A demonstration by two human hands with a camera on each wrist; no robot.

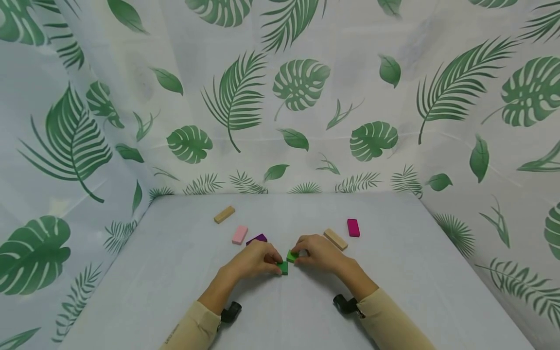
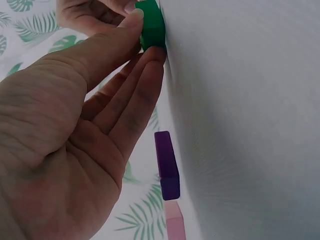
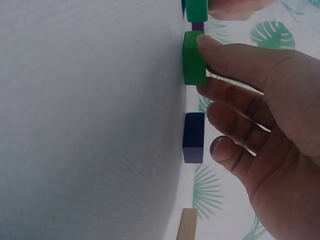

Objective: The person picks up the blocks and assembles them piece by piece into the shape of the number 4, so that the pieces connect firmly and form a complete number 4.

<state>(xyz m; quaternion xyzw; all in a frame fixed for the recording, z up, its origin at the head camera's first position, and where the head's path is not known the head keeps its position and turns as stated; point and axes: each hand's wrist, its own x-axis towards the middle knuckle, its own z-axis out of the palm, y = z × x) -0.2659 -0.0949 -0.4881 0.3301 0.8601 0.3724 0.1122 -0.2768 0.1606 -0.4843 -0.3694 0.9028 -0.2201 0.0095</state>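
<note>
My left hand (image 1: 255, 257) pinches a dark green block (image 1: 284, 268) between thumb and fingertips, low over the white table. Its thumb lies across one face of the block (image 2: 153, 31) in the left wrist view. Just to the right, my right hand (image 1: 321, 253) pinches a light green block (image 1: 291, 256), with the thumb on one side and the index finger at its end. The two green blocks are close together, slightly offset. A dark blue block (image 3: 194, 136) stands on the table beside the right hand's loosely curled other fingers; the head view hides it behind that hand.
Beyond the left hand lie a purple block (image 1: 259, 237), a pink block (image 1: 239, 235) and a wooden block (image 1: 224, 214). Past the right hand are another wooden block (image 1: 335, 239) and a magenta block (image 1: 353, 228). Leaf-print cloth (image 1: 332, 170) surrounds the table (image 1: 175, 272).
</note>
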